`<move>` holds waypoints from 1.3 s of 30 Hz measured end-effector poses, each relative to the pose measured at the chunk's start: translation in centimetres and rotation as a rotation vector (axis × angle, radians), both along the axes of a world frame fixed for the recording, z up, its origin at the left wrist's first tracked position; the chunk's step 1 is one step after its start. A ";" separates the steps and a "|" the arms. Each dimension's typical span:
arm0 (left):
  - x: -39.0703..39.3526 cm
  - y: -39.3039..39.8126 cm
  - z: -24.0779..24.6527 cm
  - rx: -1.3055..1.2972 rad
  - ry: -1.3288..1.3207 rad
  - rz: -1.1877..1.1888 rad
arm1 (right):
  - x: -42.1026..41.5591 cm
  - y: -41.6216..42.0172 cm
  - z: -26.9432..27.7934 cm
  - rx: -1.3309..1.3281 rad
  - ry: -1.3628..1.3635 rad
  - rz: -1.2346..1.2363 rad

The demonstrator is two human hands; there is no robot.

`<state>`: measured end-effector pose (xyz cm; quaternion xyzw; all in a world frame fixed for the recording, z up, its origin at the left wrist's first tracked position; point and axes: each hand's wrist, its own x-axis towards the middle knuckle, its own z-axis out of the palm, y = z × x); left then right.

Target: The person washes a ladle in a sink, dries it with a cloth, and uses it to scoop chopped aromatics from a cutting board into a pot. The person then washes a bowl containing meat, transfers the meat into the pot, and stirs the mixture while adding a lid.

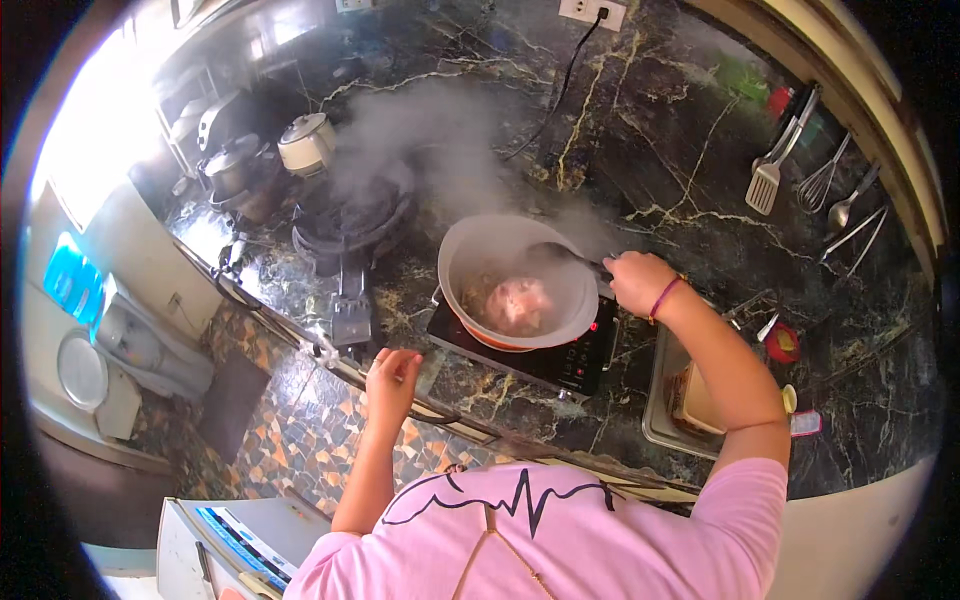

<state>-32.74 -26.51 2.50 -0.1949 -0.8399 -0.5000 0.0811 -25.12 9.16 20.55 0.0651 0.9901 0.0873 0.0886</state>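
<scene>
My right hand grips the dark handle of a cooking utensil, its head low inside a deep pot and partly veiled by steam. Pinkish pieces of food, perhaps meat, lie in the pot, whose outside shows orange near the base. The pot stands on a black electric cooktop with red lights lit. My left hand is near the counter's front edge, left of the cooktop, with bent fingers and thumb close together; whether it holds anything small cannot be told.
Left of the pot is a black gas stove, with a rice cooker behind it. A metal tray holding a container lies at the right, near a small red bowl. A slotted turner and a whisk hang on the wall.
</scene>
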 end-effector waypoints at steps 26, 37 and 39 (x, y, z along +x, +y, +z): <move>1.6 1.4 -1.0 -0.007 -0.026 -0.063 | 3.5 0.0 5.1 -0.506 -0.077 0.162; 1.2 1.3 -0.9 -0.028 -0.078 -0.095 | 7.1 -1.9 7.0 -0.376 -0.046 0.123; 1.0 1.4 -1.1 -0.026 -0.083 -0.105 | 7.4 -1.2 6.8 -0.387 -0.009 0.149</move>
